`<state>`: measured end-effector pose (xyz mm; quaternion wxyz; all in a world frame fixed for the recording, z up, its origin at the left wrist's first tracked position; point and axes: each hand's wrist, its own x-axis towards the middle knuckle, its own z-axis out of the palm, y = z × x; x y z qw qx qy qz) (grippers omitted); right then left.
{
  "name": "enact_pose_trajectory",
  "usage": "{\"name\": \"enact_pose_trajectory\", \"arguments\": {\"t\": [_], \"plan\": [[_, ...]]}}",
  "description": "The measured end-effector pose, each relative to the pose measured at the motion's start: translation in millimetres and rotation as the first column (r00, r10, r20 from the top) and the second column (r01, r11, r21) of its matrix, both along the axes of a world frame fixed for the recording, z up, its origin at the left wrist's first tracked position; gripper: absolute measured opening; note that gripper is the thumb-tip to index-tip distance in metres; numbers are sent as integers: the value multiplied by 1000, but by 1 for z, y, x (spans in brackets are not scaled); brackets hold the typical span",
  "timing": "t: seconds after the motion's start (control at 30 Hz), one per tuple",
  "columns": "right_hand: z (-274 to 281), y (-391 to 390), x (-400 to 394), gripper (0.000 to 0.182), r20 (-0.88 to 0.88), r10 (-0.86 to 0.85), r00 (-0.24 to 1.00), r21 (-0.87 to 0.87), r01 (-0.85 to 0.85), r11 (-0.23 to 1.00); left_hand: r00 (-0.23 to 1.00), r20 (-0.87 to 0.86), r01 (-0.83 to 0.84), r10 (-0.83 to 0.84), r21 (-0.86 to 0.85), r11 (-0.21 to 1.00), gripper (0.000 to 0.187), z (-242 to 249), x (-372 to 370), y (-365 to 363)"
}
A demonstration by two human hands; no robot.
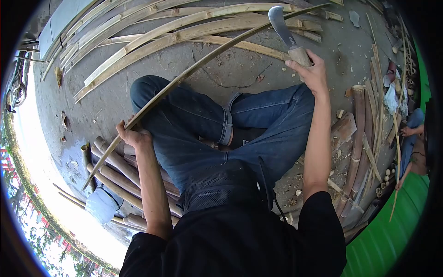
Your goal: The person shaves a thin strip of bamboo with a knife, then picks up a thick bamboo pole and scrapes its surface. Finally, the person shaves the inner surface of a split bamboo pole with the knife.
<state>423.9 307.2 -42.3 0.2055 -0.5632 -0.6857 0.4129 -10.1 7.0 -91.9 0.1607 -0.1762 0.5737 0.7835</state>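
Observation:
My left hand (134, 134) is closed around a long, narrow bamboo strip (184, 74). The strip slants from the lower left, across my bent knee, up to the far right. In my right hand (310, 71) is a billhook (282, 28), gripped by its pale wooden handle, with the hooked blade pointing up and away from me. The blade overlaps the strip's far part in this view. My crossed legs in blue jeans (184, 111) lie between the two hands.
Split bamboo lengths (184, 34) lie across the ground ahead. Bamboo poles (115, 161) are stacked at my left, and more bamboo (357, 138) lies at my right. Another person's hand (408, 131) shows at the right edge, near a green sheet (392, 240).

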Motion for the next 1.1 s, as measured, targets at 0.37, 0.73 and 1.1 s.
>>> {"name": "enact_pose_trajectory", "arguments": {"t": [0.37, 0.73, 1.1], "plan": [[2, 102, 55, 54, -114, -87, 990, 9, 89, 996, 997, 57, -51, 52, -17, 999, 28, -2, 0, -1], [-57, 111, 38, 52, -435, 117, 893, -153, -202, 967, 993, 78, -88, 94, -78, 993, 34, 6, 2, 5], [-62, 99, 52, 52, -393, -4, 919, -110, -43, 993, 992, 71, -95, 101, -91, 991, 36, 3, 0, 7]]}}
